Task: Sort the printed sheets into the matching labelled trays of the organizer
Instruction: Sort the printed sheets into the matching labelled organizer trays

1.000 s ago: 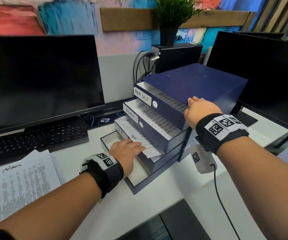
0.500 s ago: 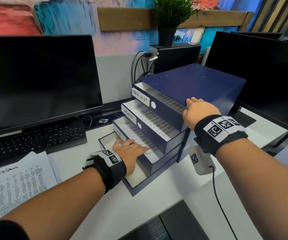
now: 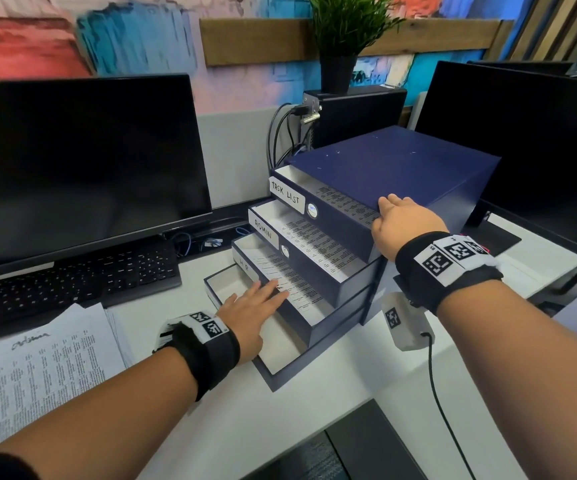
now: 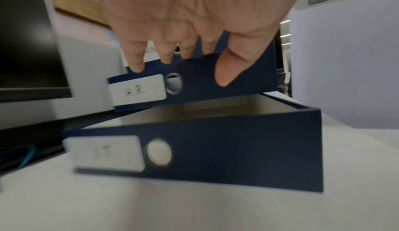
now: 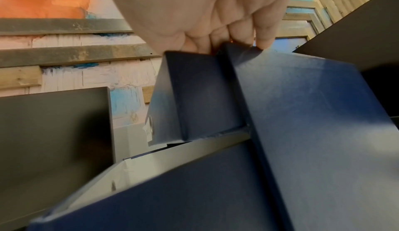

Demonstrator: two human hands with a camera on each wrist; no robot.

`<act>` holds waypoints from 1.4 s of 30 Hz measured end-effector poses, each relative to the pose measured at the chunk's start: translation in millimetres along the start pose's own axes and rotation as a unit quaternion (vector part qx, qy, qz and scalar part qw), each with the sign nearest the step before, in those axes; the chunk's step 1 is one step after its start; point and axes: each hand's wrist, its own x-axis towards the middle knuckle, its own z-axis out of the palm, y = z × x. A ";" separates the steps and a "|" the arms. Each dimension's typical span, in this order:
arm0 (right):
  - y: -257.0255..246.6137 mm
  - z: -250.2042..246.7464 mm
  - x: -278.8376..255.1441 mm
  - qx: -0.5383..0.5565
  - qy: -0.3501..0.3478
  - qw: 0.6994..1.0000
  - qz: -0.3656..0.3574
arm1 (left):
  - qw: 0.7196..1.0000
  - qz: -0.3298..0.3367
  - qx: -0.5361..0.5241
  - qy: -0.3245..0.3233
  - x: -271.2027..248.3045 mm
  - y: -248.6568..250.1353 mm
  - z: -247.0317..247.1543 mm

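A stack of unsorted printed sheets (image 3: 37,368) lies on the counter (image 3: 315,393) at far left, well apart from both hands, so by my reading sorting is only partly done. The left hand (image 3: 249,313) lies flat, fingers straight, on the sheet in the HR tray (image 3: 280,289) of the organizer (image 3: 401,164), gripping nothing; the bottom tray (image 4: 215,163) below looks empty, while the ADMIN tray (image 3: 315,247) and TASK LIST tray (image 3: 335,202) each show a sheet. The right hand (image 3: 405,223) rests on the organizer's front top corner, fingers curled over its edge, apparently steadying it.
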 end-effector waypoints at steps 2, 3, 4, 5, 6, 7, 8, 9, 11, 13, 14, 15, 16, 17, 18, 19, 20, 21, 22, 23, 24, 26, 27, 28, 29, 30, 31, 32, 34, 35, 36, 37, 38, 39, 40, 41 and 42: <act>-2.3 -5.8 -5.1 0.000 -0.011 1.000 0.008 | 0.999 -0.023 -0.027 0.010 -11.7 -15.3 5.1; -4.7 -9.8 -8.6 0.005 -0.008 1.000 0.010 | 0.998 -0.037 -0.044 0.015 -17.7 -24.5 7.1; -9.3 -14.5 -13.3 0.016 0.005 1.000 0.006 | 0.997 -0.052 -0.061 0.019 -24.0 -34.5 9.1; -17.5 -18.7 -19.1 0.032 0.029 0.999 -0.007 | 0.994 -0.068 -0.076 0.025 -30.8 -45.4 10.5; -31.2 -21.3 -25.4 0.047 0.062 0.996 -0.031 | 0.992 -0.087 -0.088 0.032 -40.3 -58.2 12.5; -46.3 -22.9 -32.4 0.055 0.096 0.992 -0.062 | 0.989 -0.106 -0.096 0.040 -49.0 -69.7 14.2; -62.4 -23.2 -38.9 0.061 0.121 0.986 -0.097 | 0.985 -0.127 -0.103 0.050 -56.6 -80.8 16.7; -82.0 -20.5 -45.3 0.066 0.130 0.980 -0.137 | 0.980 -0.152 -0.110 0.063 -66.2 -92.7 19.2; -122.6 -8.3 -57.0 0.067 0.104 0.970 -0.209 | 0.968 -0.210 -0.122 0.070 -87.5 -116.9 25.3; -161.1 15.8 -66.3 0.051 0.039 0.963 -0.262 | 0.953 -0.272 -0.119 0.051 -110.8 -139.9 31.4; -180.0 31.6 -70.8 0.035 0.003 0.958 -0.284 | 0.947 -0.300 -0.110 0.038 -124.5 -151.2 34.1; -195.0 48.8 -74.5 0.020 -0.032 0.953 -0.301 | 0.941 -0.324 -0.097 0.023 -136.4 -160.7 36.7; -208.9 66.8 -77.8 0.011 -0.071 0.947 -0.313 | 0.933 -0.348 -0.087 0.009 -149.5 -170.5 39.5; -221.9 83.8 -82.8 0.008 -0.115 0.940 -0.321 | 0.923 -0.375 -0.082 -0.003 -163.5 -179.8 41.6; -232.2 100.4 -87.4 0.009 -0.159 0.932 -0.324 | 0.911 -0.404 -0.083 -0.013 -176.5 -189.2 43.9; -244.4 115.7 -93.2 0.008 -0.199 0.923 -0.329 | 0.896 -0.434 -0.089 -0.021 -191.9 -200.0 46.7; -251.5 128.9 -97.7 0.005 -0.232 0.915 -0.330 | 0.885 -0.455 -0.099 -0.024 -203.8 -208.5 49.1; -256.2 138.7 -102.3 -0.001 -0.256 0.908 -0.331 | 0.877 -0.468 -0.107 -0.025 -212.7 -215.6 51.6; -264.5 148.8 -106.7 -0.008 -0.273 0.904 -0.330 | 0.871 -0.478 -0.114 -0.023 -222.9 -223.9 54.8; -273.2 156.4 -110.8 -0.019 -0.287 0.901 -0.326 | 0.867 -0.483 -0.120 -0.027 -231.9 -230.5 58.2; -280.6 162.4 -114.0 -0.033 -0.299 0.899 -0.317 | 0.867 -0.483 -0.121 -0.031 -238.4 -235.0 61.8; -295.9 169.5 -119.4 -0.054 -0.306 0.906 -0.288 | 0.868 -0.479 -0.124 -0.036 -247.7 -240.4 69.7; -301.0 171.3 -120.7 -0.050 -0.303 0.912 -0.271 | 0.870 -0.476 -0.127 -0.034 -249.8 -241.3 72.9; -305.5 173.1 -121.4 -0.042 -0.297 0.919 -0.257 | 0.872 -0.472 -0.130 -0.029 -251.2 -242.8 75.9; -310.5 174.4 -122.0 -0.040 -0.291 0.923 -0.249 | 0.873 -0.470 -0.132 -0.020 -252.7 -244.8 77.8; -313.7 175.7 -122.3 -0.040 -0.288 0.926 -0.242 | 0.874 -0.468 -0.135 -0.012 -253.9 -246.8 79.4; -316.6 175.6 -122.8 -0.043 -0.287 0.927 -0.236 | 0.875 -0.464 -0.138 -0.006 -254.4 -248.9 81.0; -320.1 176.5 -123.3 -0.049 -0.285 0.929 -0.231 | 0.877 -0.460 -0.143 -0.001 -255.2 -251.4 83.2; -322.2 175.1 -123.5 -0.045 -0.277 0.934 -0.221 | 0.884 -0.443 -0.150 0.006 -254.1 -251.8 86.2; -323.7 174.3 -123.4 -0.039 -0.276 0.935 -0.217 | 0.889 -0.432 -0.152 0.009 -253.4 -252.0 87.5; -324.8 173.9 -123.4 -0.035 -0.274 0.937 -0.216 | 0.893 -0.423 -0.155 0.012 -252.8 -252.5 88.6; -325.9 173.0 -123.3 -0.033 -0.273 0.937 -0.216 | 0.895 -0.416 -0.158 0.015 -252.3 -253.1 89.0; -326.4 172.6 -123.2 -0.031 -0.272 0.936 -0.221 | 0.896 -0.413 -0.162 0.018 -252.1 -254.2 88.9; -326.4 171.7 -123.0 -0.029 -0.271 0.936 -0.225 | 0.896 -0.411 -0.168 0.021 -252.2 -255.1 87.7; -325.5 170.3 -123.2 -0.027 -0.269 0.935 -0.228 | 0.895 -0.410 -0.174 0.024 -252.6 -256.7 86.5; -323.7 167.6 -123.6 -0.029 -0.268 0.935 -0.230 | 0.893 -0.410 -0.181 0.026 -253.2 -258.0 84.3; -320.6 164.7 -124.1 -0.035 -0.268 0.934 -0.232 | 0.892 -0.411 -0.184 0.028 -253.5 -259.7 82.4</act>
